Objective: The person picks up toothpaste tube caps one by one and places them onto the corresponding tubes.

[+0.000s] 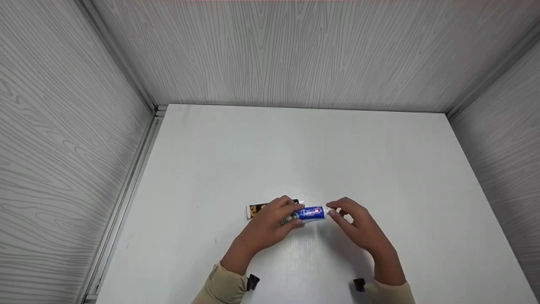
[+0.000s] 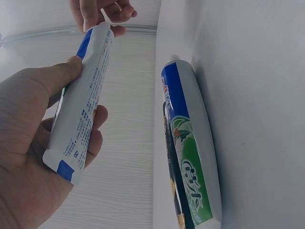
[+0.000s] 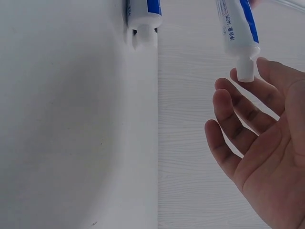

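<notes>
My left hand (image 1: 268,221) grips a white and blue toothpaste tube (image 1: 313,213), thumb on one side and fingers round the other. The held tube (image 2: 86,95) is tilted above the table in the left wrist view, its printed back showing. At its capped end, my right hand (image 1: 358,223) has thumb and forefinger on either side of the white cap (image 3: 245,71), pinching it; the other fingers are loosely bent. Below the left hand lie a blue, green and white toothpaste tube (image 2: 190,138) and, against it, a dark tube with gold print (image 1: 256,210).
The white tabletop (image 1: 236,160) spreads around the hands. Grey wood-grained panels stand behind it (image 1: 270,55) and at the left and right sides. The cap end of the lying tube (image 3: 144,21) shows at the top of the right wrist view.
</notes>
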{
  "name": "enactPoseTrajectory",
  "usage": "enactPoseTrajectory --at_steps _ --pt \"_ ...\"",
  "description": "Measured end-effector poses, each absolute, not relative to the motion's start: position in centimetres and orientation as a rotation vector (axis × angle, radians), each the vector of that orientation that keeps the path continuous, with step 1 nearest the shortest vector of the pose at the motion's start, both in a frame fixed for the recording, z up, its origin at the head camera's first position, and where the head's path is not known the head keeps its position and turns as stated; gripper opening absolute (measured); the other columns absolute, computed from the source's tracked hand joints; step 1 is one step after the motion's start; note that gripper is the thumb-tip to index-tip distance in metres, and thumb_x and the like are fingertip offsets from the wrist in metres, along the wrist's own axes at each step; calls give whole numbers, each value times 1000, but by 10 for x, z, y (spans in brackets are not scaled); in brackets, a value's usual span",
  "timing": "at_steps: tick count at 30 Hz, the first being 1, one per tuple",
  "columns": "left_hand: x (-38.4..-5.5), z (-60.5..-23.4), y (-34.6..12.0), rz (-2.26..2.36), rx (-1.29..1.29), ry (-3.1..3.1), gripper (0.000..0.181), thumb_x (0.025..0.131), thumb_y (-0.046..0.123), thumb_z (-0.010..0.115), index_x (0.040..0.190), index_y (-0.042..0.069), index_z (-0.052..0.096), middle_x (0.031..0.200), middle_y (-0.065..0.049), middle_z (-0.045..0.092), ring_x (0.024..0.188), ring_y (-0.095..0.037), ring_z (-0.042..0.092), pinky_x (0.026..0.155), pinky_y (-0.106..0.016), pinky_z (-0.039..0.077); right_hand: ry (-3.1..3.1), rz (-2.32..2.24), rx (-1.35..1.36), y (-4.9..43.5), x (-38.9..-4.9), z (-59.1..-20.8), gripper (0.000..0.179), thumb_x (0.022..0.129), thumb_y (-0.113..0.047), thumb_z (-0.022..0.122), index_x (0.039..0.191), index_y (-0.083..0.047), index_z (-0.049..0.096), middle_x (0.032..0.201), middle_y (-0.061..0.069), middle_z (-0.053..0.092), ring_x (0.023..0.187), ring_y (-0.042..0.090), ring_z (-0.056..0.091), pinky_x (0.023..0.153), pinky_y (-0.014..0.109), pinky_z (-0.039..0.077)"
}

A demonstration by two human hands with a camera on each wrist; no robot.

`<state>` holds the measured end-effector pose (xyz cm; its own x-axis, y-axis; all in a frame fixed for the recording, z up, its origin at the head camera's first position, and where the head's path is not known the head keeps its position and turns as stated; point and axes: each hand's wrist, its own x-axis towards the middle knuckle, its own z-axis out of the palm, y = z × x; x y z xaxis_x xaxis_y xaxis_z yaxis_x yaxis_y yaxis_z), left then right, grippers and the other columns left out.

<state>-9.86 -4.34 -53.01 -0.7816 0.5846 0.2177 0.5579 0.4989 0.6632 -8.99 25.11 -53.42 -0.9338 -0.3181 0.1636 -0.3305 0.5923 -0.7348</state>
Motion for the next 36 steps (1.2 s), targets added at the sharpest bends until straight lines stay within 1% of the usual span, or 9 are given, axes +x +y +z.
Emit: enactPoseTrajectory --at_steps 3,6,11,16,22,25,32,36 --pt "-99 -529 -44 1170 1014 2680 42 104 34 70 144 20 67 125 1 65 110 -12 61 97 -35 56 -2756 1279 589 252 -90 -534 20 106 -22 68 124 -17 75 116 -2 75 97 7 65 85 30 57" --pt "-99 -528 -44 1162 998 2675 43 104 36 69 144 20 66 125 2 65 112 -12 61 97 -35 56 -2721 1268 602 252 -90 -533 19 105 -18 69 123 -19 75 114 3 75 98 7 65 84 29 57" --pt "-99 -528 -44 1163 995 2671 44 105 42 66 144 22 66 126 3 65 112 -11 61 97 -34 56 -2698 1261 601 252 -90 -534 19 101 -12 73 118 -20 74 111 -2 74 93 7 64 81 31 57" --pt "-99 -528 -44 1169 1003 2668 44 105 42 66 144 21 67 126 2 65 112 -11 61 97 -34 56 -2699 1271 592 251 -89 -534 24 95 -5 79 115 -18 74 109 -7 72 86 7 63 79 33 57" --pt "-100 -529 -44 1169 1021 2689 44 104 40 68 144 20 67 127 2 66 112 -12 62 97 -34 56 -2664 1263 637 252 -89 -534 28 91 2 80 114 -13 74 109 -6 72 85 7 63 77 32 57" --pt "-100 -530 -44 1168 1022 2694 45 104 41 68 144 20 67 127 2 66 113 -12 62 98 -34 56 -2668 1249 646 252 -90 -534 26 91 1 80 113 -11 75 109 -6 72 84 6 63 76 32 57" --pt "-99 -532 -44 1148 1026 2706 46 105 44 65 144 21 67 126 2 66 111 -11 62 97 -34 56 -2710 1230 652 251 -89 -532 21 96 -5 78 115 -14 76 110 -8 73 85 5 63 78 42 59" --pt "-99 -532 -45 1142 1018 2708 46 105 45 65 143 21 67 123 3 66 108 -11 61 95 -33 56 -2731 1237 642 250 -89 -533 21 97 -7 77 116 -17 77 111 -11 73 87 5 64 79 37 59"
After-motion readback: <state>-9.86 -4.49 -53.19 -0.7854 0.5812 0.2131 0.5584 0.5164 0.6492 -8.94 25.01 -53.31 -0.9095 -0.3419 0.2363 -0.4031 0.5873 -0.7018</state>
